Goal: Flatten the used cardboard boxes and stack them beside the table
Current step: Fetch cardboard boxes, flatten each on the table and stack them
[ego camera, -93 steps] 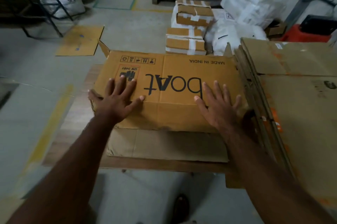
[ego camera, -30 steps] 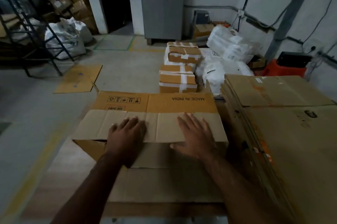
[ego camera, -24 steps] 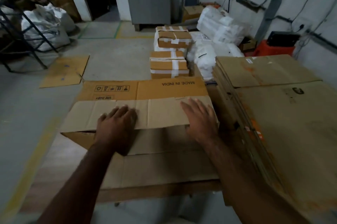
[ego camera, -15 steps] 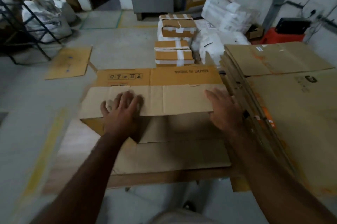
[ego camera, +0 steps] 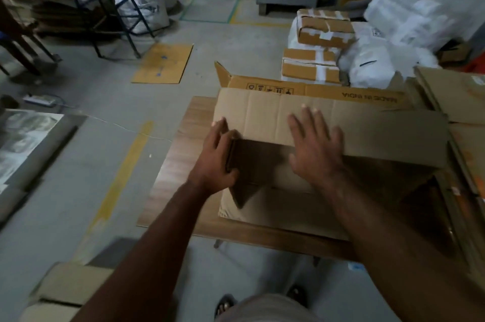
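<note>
A brown cardboard box [ego camera: 325, 97] printed "MADE IN INDIA" lies on the wooden table [ego camera: 178, 164]. Its long top flap [ego camera: 380, 135] is folded over toward me. My left hand [ego camera: 216, 157] is at the box's left end, with the dark short end flap [ego camera: 252, 164] between thumb and fingers. My right hand [ego camera: 317, 148] lies flat with spread fingers on the long flap, near its middle. A stack of flattened cardboard sheets [ego camera: 456, 96] leans beside the table on the right.
On the floor beyond the table are taped parcels [ego camera: 309, 67], white sacks [ego camera: 367, 67] and a flat cardboard sheet [ego camera: 162, 63]. A metal rack [ego camera: 105, 7] stands at the far left. More cardboard [ego camera: 70, 287] lies at the lower left.
My left hand has slid off the top flap to the box's left end and taken the short end flap. My right hand has moved from the flap's right end toward its middle. The view has swung left.
</note>
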